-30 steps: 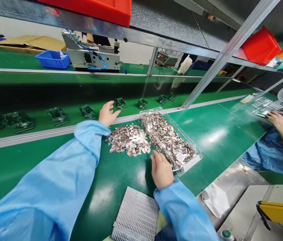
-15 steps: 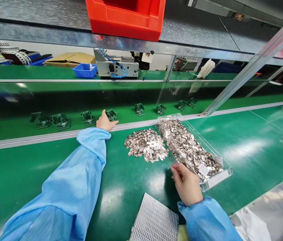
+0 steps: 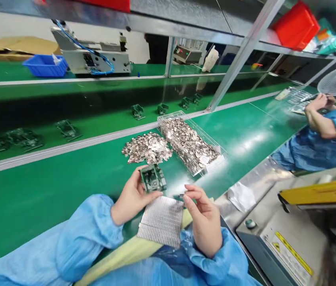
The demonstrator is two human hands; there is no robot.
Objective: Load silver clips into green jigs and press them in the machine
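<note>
My left hand (image 3: pixel 130 200) grips a green circuit board assembly (image 3: pixel 153 178) between thumb and fingers, raised over the near side of the green bench. To its right, my right hand (image 3: pixel 205 220) is closed in a pinch on a small dark piece (image 3: pixel 181 196), too small to make out clearly. Below and between both hands lies a ribbed silvery sheet (image 3: pixel 162 222), made up of many narrow rows. Beyond the board is a loose pile of small metal pieces (image 3: pixel 146 147). Right of that pile stands a clear plastic tray (image 3: pixel 200 173) filled with similar pieces.
More circuit board assemblies (image 3: pixel 138 112) sit along the green strip behind a metal rail (image 3: pixel 96 140). A slanted metal post (image 3: pixel 236 59) rises behind the tray. At right are a co-worker's hands (image 3: pixel 319 102) and a machine with a yellow bar (image 3: pixel 319 192).
My left hand has taken a circuit board assembly from the strip behind the rail and brought it close. My right hand has moved nearer to it. The view has swung right.
</note>
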